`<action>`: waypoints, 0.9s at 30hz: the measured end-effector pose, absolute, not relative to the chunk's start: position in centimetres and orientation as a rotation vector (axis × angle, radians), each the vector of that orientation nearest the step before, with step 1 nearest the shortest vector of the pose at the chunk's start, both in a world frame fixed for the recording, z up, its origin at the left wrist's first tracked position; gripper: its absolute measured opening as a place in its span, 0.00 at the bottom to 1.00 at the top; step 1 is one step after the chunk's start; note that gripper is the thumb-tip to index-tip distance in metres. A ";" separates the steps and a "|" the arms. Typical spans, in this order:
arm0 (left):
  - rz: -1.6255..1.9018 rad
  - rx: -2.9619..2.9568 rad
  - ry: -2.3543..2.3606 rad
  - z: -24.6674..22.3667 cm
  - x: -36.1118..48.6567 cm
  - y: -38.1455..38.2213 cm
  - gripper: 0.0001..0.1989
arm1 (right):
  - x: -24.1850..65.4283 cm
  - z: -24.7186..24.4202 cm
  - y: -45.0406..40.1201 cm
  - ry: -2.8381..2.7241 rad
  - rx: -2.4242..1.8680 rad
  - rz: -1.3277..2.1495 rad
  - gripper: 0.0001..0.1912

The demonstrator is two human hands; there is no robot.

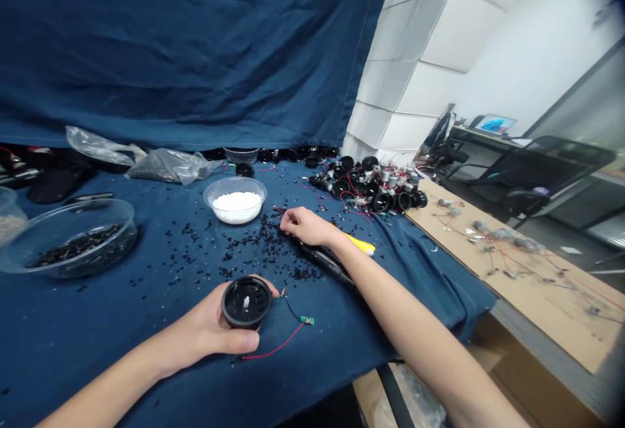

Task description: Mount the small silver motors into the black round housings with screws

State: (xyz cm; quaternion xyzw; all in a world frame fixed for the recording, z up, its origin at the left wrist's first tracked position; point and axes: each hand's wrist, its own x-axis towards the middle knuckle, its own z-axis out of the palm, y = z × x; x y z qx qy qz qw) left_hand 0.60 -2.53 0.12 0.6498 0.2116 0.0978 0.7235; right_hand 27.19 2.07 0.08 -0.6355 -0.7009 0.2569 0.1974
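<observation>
My left hand (209,327) is closed around a round black plastic housing (247,302), open side up, with a small white piece inside. Beside it, a small green circuit board (307,320) with red and black wires lies on the blue cloth (342,356). Over scattered small black parts (263,245), the fingers of my right hand (305,225) are pinched together; whatever is between them is hidden. A long glossy black object (325,264) lies beneath that hand and forearm. A yellow object (360,243), perhaps a handle, is partly covered by the forearm.
A clear bowl (235,184) holds white granules. At left, a larger clear bowl (124,219) contains black pieces. Plastic bags (168,164) lie along the back. A heap of wired black housings and motors (375,184) is at right, near a brown board (537,298) with loose wired parts.
</observation>
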 end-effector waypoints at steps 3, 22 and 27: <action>0.200 1.420 0.465 0.7 0.6 -2.7 0.32 | 27.4 -0.1 2.2 -1.910 -1.796 0.740 0.12; 0.169 1.407 0.468 1.0 0.4 -2.9 0.34 | 28.6 0.4 1.9 -1.827 -1.776 1.037 0.11; 0.180 1.418 0.439 0.4 0.5 -2.6 0.36 | 28.6 0.3 1.8 -1.803 -1.754 1.061 0.12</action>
